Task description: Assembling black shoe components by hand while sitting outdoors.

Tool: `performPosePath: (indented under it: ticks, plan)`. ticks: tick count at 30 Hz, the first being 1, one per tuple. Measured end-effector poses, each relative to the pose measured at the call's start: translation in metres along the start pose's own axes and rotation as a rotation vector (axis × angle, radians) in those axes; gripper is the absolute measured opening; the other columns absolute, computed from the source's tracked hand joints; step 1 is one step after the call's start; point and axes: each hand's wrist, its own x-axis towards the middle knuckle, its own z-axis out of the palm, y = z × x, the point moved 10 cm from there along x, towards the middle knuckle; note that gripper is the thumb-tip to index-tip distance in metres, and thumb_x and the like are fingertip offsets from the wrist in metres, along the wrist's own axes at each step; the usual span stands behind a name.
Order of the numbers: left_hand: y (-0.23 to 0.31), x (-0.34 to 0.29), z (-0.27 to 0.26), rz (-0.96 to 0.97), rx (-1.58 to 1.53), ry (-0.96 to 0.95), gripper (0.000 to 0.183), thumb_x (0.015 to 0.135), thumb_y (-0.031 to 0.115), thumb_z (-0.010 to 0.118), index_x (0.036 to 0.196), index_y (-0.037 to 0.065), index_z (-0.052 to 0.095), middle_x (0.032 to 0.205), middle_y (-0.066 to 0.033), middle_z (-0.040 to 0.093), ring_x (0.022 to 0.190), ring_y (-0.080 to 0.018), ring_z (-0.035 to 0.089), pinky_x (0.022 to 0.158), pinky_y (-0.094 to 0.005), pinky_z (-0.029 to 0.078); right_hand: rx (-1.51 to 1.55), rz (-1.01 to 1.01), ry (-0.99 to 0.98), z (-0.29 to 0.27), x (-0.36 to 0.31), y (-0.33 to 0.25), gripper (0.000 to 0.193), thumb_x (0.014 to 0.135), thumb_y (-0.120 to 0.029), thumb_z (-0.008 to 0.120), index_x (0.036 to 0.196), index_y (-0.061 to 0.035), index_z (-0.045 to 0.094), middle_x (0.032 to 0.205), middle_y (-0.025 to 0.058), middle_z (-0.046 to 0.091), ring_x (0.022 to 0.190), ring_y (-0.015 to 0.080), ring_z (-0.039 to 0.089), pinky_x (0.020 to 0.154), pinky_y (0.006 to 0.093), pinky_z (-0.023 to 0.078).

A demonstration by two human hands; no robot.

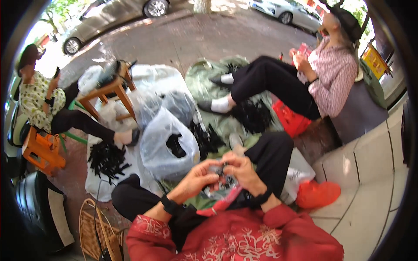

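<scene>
Over my lap, my left hand [201, 176] and my right hand [244, 171] come close together with fingertips pinched. Between them is something small, dark and partly shiny; its kind is too small to tell. Below the fingers lies crumpled clear plastic [223, 190] beside a strip of pinkish-red material [224, 201]. Just beyond my left hand stands a white plastic bag [169, 145] with black pieces showing through its opening. A heap of black strips [208, 138] lies to the right of that bag.
A person with a phone sits at left by a wooden stool [106, 93]; another person sits at right. More black strips lie on the white sheet [92, 174] and green cloth [202, 74]. A wicker basket [89, 228] and a red bag [318, 194] flank me. Parked cars stand beyond.
</scene>
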Motion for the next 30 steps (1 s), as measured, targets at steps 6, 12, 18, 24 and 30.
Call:
performPosePath:
  ticks: [6,12,18,24,30]
  plan:
    - [-0.009,-0.004,-0.015,-0.084,0.133,0.062,0.011,0.084,0.010,0.051,0.092,0.003,0.050,0.076,-0.0078,0.060,0.060,-0.0087,0.054,0.052,-0.0198,0.043,-0.009,0.009,-0.028,-0.001,0.008,-0.009,0.024,0.074,-0.003,0.063,0.097,-0.0002,0.059,0.090,0.0007,0.054,0.079,0.0063,0.051,0.068,0.0198,0.041]
    - [-0.008,-0.007,-0.007,-0.072,0.172,0.052,0.014,0.087,0.015,0.047,0.088,0.003,0.054,0.072,-0.0024,0.059,0.054,-0.0037,0.047,0.048,-0.0166,0.036,-0.063,0.139,0.011,-0.009,-0.002,0.003,0.027,0.074,-0.007,0.064,0.099,0.0011,0.057,0.068,0.0010,0.058,0.062,0.0061,0.054,0.058,0.0180,0.044]
    - [-0.010,-0.007,-0.007,-0.079,0.153,0.064,0.015,0.087,0.015,0.047,0.089,0.003,0.056,0.067,0.0007,0.056,0.051,-0.0018,0.039,0.046,-0.0156,0.030,0.140,0.161,-0.062,-0.005,-0.003,0.011,0.027,0.075,-0.009,0.064,0.099,0.0021,0.057,0.069,0.0035,0.058,0.060,0.0076,0.055,0.056,0.0187,0.044]
    - [-0.012,-0.006,-0.008,-0.094,0.175,0.072,0.015,0.087,0.014,0.047,0.084,0.003,0.057,0.069,0.0004,0.057,0.053,-0.0013,0.041,0.046,-0.0155,0.030,-0.035,0.314,-0.151,0.000,-0.001,0.014,0.026,0.068,-0.001,0.067,0.093,0.0036,0.059,0.074,0.0066,0.059,0.057,0.0096,0.055,0.054,0.0209,0.046]
    - [-0.016,-0.008,-0.008,-0.112,0.212,0.055,0.016,0.087,0.017,0.047,0.079,0.004,0.055,0.067,0.0012,0.056,0.052,-0.0012,0.041,0.046,-0.0154,0.031,-0.218,0.284,-0.235,0.011,0.003,0.013,0.024,0.068,-0.003,0.068,0.090,0.0014,0.060,0.068,0.0033,0.058,0.056,0.0058,0.052,0.049,0.0181,0.040]
